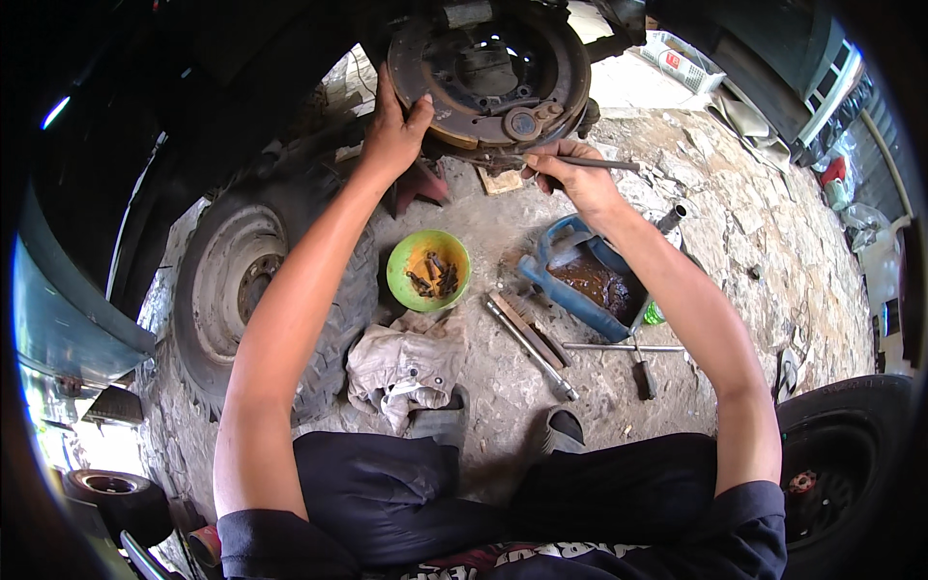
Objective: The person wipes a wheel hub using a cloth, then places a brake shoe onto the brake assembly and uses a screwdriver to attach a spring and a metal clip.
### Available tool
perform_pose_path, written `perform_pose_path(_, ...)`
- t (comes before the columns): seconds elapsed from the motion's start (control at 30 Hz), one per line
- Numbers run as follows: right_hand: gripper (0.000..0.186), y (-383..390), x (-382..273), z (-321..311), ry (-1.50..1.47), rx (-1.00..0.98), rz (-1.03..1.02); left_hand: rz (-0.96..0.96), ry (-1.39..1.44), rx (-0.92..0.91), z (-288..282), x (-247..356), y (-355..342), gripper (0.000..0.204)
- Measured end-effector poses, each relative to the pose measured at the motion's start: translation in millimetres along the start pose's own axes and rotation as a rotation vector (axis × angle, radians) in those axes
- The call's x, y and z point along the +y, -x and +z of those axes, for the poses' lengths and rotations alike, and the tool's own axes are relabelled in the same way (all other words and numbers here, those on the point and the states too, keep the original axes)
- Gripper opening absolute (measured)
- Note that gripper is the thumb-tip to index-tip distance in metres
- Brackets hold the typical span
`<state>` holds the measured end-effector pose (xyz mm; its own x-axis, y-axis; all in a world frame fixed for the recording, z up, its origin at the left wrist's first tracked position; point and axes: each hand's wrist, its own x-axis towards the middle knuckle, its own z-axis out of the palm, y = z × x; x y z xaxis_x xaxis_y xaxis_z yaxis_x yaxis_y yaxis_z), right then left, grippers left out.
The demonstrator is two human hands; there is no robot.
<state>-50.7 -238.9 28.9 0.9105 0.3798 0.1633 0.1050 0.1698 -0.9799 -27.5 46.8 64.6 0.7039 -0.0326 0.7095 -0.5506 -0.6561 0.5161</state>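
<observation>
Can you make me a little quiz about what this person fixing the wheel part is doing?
1. True or false: the left hand grips the edge of the rusty round brake plate.
2. What does the right hand hold? A) a thin metal tool B) the rag C) the green bowl
3. Fill in: the green bowl on the ground holds rusty ____.

Key
1. True; the fingers wrap the plate's left edge.
2. A; the thin metal tool points at the plate's underside, while the rag lies on the ground.
3. Bolts, or small parts much like them.
</observation>
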Motion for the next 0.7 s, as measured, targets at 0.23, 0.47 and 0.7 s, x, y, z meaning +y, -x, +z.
perform_pose_path(0.23, 0.016, -1, -9, -50, 0.146, 0.006, -0.03, 0.032, 0.082, -0.048, 1, 9, -4, 0.081)
perform_pose_path(0.47, 0.016, -1, -2, 6, 0.08, 0.0, -0.024, 0.019, 0.106, -0.038, 2, 3, -1, 0.084)
perform_pose_path(0.7, 0.015, 1, -19, -54, 0.163, 0.039, -0.001, -0.012, 0.058, -0.057, 3, 8, -3, 0.087)
